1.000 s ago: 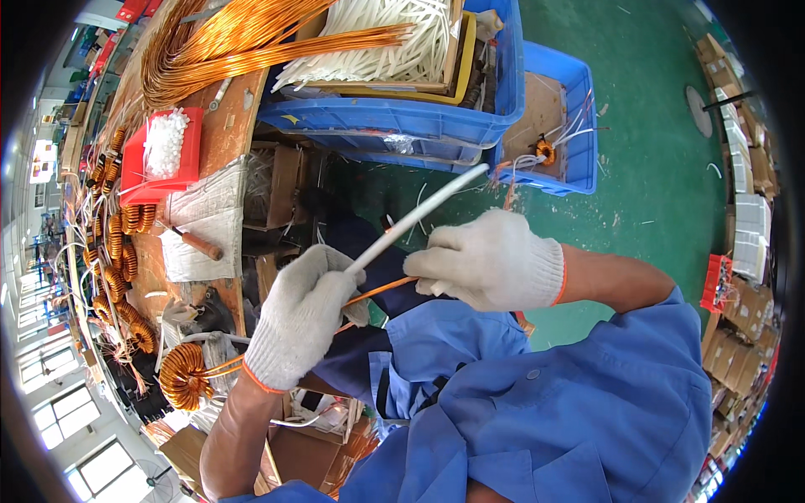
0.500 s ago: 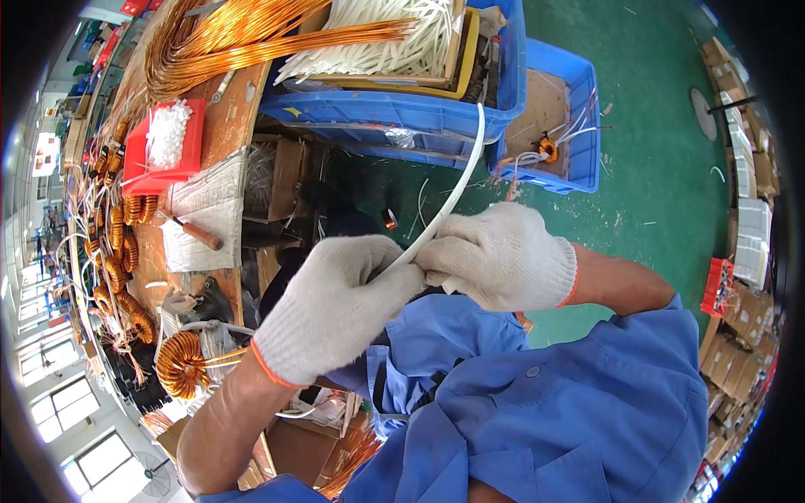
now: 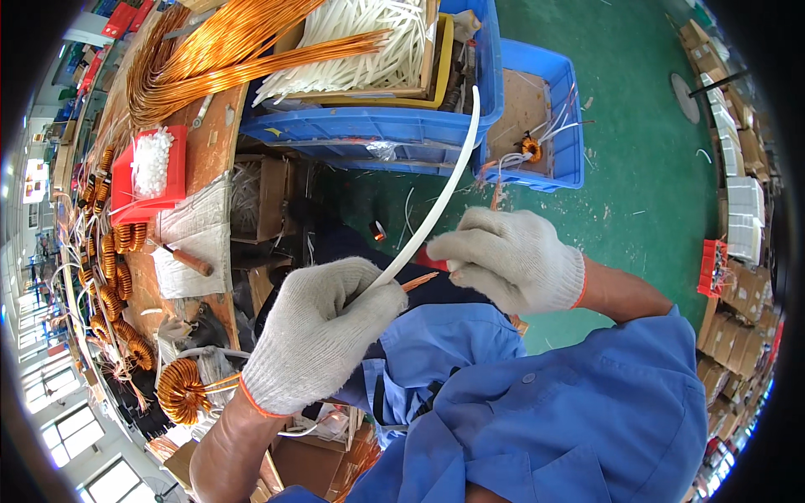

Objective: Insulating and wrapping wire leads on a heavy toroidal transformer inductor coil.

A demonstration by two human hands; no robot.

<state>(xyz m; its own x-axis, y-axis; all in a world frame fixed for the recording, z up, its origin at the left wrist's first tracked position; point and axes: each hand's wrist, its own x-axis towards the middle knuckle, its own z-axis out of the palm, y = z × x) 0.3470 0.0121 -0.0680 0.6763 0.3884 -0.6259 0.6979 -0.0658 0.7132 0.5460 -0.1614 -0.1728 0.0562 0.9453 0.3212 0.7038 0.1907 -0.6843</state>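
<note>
My left hand [image 3: 323, 331], in a white knitted glove with an orange cuff, is closed around a white flexible sleeve [image 3: 446, 197]. The sleeve curves up and away to the right from between thumb and fingers. Beside it, a short bundle of copper strands [image 3: 419, 282] sticks out past the thumb. My right hand [image 3: 511, 260], gloved alike, hovers just right of the sleeve, apart from it. Its fingers are bent and drawn together; whatever they may hold is hidden. A small red patch shows behind its fingertips, too unclear to name.
Copper wire [image 3: 251, 50] and a box of white sleeves [image 3: 352, 42] lie at the far left. Blue bins [image 3: 369, 126] stand ahead; a smaller blue bin [image 3: 579, 159] holds a wound coil [image 3: 532, 149]. On the left bench are a red tray [image 3: 172, 189], a screwdriver [image 3: 193, 261] and several coils [image 3: 180, 390].
My right hand has drawn back from the sleeve and my left hand. Copper strands now show beside my left thumb. My left hand still grips the sleeve, slightly lower and further left.
</note>
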